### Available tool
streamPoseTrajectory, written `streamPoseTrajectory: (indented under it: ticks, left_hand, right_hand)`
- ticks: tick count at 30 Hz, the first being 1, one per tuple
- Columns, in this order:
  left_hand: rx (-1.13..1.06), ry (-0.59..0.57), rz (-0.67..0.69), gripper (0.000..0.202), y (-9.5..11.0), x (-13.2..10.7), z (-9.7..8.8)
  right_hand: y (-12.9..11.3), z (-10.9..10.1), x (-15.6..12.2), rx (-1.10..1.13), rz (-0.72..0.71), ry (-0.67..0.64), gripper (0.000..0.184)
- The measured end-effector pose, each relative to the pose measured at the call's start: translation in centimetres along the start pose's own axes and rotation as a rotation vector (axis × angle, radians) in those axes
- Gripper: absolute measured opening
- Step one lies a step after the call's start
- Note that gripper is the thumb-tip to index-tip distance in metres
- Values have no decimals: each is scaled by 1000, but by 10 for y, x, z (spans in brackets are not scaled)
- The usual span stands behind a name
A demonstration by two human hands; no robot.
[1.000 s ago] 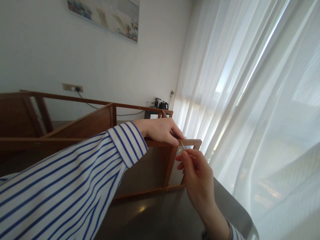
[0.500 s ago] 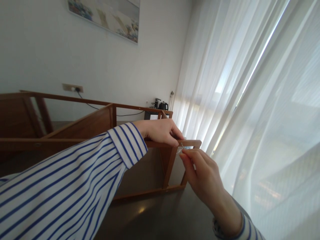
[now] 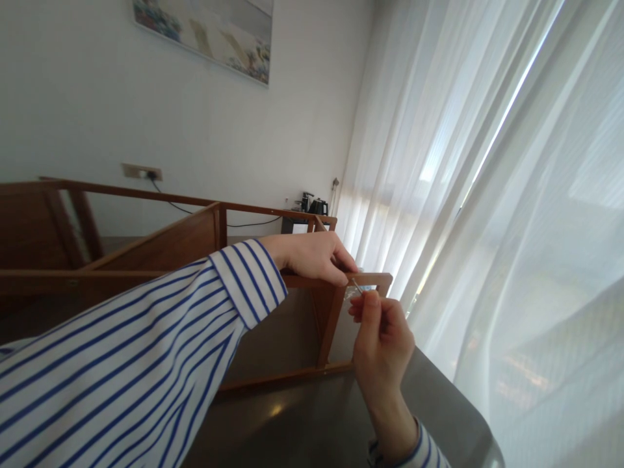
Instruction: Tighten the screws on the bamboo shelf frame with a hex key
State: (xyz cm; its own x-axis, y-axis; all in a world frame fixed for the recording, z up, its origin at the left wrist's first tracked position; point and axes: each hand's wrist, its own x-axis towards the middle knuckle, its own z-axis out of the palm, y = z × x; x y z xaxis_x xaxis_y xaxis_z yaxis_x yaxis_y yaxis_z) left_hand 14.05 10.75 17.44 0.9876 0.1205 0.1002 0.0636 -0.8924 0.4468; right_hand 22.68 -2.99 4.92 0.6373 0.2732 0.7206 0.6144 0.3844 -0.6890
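A brown wooden shelf frame (image 3: 333,325) lies on its side, its long rails running from the left edge to the curtain. My left hand (image 3: 314,255) grips the near upper rail close to its right end, thumb in front and fingers over the top. In a pinch between thumb and fingers, my right hand (image 3: 383,341) holds a hex key (image 3: 357,286). Only a thin silver shaft of it shows; its tip meets the rail just right of my left thumb, at a crosspiece joint. The rest of the key is hidden by my fingers.
Beneath the frame is a dark, glossy tabletop (image 3: 439,396) with a rounded right corner. Sheer white curtains (image 3: 526,260) hang close on the right. Behind stand a black kettle (image 3: 319,207) and a wall socket (image 3: 141,171) with a plugged-in cord.
My right hand has rotated about the hex key, its wrist swinging left and the thumb now on top. The left hand and the frame have stayed put.
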Motion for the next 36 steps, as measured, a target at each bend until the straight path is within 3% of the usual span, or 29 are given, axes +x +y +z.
streamPoseTrajectory:
  ticks: [6, 15, 22, 27, 30, 32, 36]
  left_hand:
    - [-4, 14, -10, 37, -3, 1, 1]
    - [-14, 25, -23, 35, 0, -1, 0]
    - [-13, 28, 3, 34, -3, 0, 1]
    - [-12, 6, -4, 34, -2, -1, 0]
    - [-5, 2, -14, 34, 0, -1, -1]
    - [-6, 5, -20, 35, 0, -1, -1]
    - [-28, 9, -21, 35, -2, 0, 0]
  right_hand:
    - [-13, 11, -4, 136, 164, 72, 32]
    - [-13, 11, -4, 132, 182, 52, 32]
    - [-5, 1, -3, 9, 54, -106, 25]
    - [-5, -23, 18, -310, -159, -287, 21]
    - [-12, -34, 30, -518, -293, -378, 31]
    - [-16, -35, 33, -553, -283, -448, 36]
    - [-20, -31, 30, -417, -102, -528, 39]
